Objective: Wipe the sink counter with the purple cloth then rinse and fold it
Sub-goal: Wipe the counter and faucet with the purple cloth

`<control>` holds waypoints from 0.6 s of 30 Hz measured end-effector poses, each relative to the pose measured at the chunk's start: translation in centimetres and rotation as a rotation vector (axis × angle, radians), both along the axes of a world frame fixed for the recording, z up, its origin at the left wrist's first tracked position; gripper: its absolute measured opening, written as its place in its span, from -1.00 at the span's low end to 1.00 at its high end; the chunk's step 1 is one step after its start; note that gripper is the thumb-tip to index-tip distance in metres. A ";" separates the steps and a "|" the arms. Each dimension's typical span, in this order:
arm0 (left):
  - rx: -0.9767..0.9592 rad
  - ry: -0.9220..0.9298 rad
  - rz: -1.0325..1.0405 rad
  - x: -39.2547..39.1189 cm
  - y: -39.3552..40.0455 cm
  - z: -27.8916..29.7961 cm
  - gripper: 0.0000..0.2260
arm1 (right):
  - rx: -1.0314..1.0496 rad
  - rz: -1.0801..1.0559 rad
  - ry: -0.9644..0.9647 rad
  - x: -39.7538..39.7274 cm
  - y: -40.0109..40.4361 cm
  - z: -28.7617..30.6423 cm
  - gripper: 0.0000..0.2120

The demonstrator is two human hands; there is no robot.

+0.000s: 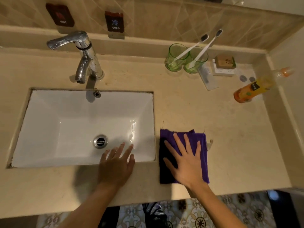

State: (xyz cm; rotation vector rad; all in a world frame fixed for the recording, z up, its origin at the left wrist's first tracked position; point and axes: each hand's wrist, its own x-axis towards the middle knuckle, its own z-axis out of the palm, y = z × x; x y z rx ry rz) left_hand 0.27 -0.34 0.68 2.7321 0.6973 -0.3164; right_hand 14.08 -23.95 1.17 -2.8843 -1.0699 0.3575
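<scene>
Head view: right hand [185, 160], fingers spread, presses flat on the folded purple microfibre cloth [202, 155], near the beige stone worktop's [230, 137] front edge, just beside the white rectangular sink [49, 129]. Left hand [116, 167], open, blurred, seems to hover at the sink's front rim.

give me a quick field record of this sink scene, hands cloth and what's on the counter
right hand: flat, fingers spread, pressing on purple cloth
left hand: open, over the front rim of the sink
cloth: folded, on counter just right of sink
faucet: no water running
counter back right: two green glasses with toothbrushes, orange bottle
</scene>
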 end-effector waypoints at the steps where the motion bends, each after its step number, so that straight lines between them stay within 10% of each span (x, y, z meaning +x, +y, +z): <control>1: 0.000 -0.002 -0.004 0.0 0.0 0.0 -0.56 | -0.011 -0.006 0.000 -1.2 -0.6 0.0 -0.42; 18: -0.031 -0.007 -0.045 0.2 0.3 -0.6 -0.46 | -0.005 -0.008 -0.015 2.0 3.3 -0.2 -0.42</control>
